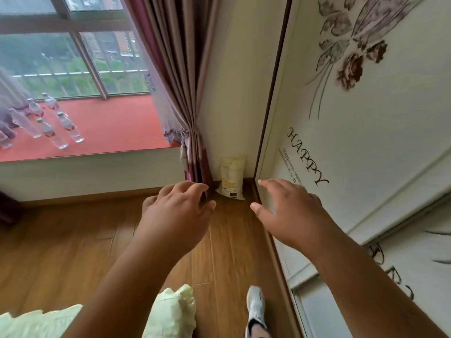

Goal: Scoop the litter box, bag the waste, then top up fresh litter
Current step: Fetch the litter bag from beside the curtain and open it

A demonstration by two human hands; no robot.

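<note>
Two bare hands are seen extended forward over the wooden floor [73,240], both released and holding nothing. On the left hand [175,215] the fingers are loosely spread and slightly bent, with the fingertips near the lower end of the curtain [175,69]. On the right hand [290,213] the fingers are spread and relaxed, the palm is turned down, and the hand is placed just beside the edge of the wardrobe door [366,142].

One pale yellow litter bag [231,178] is noted upright on the floor in the far corner, leaned against the wall between the curtain and the wardrobe door. It is seen between the two hands and beyond them, and is touched by neither. Its print is too small to be read.

The curtain is gathered by a tie [186,132] at the right end of a red window ledge [109,128]. Several clear plastic bottles [56,123] are stood on the left part of that ledge, below the window [61,45]. The wardrobe door is decorated with a flower pattern and the word HAPPY.

Near the bottom edge, a light green crumpled bag or cloth [170,311] is recorded on the floor at the left, and a grey shoe [256,308] at the right. Which of the two the green item is cannot be told
</note>
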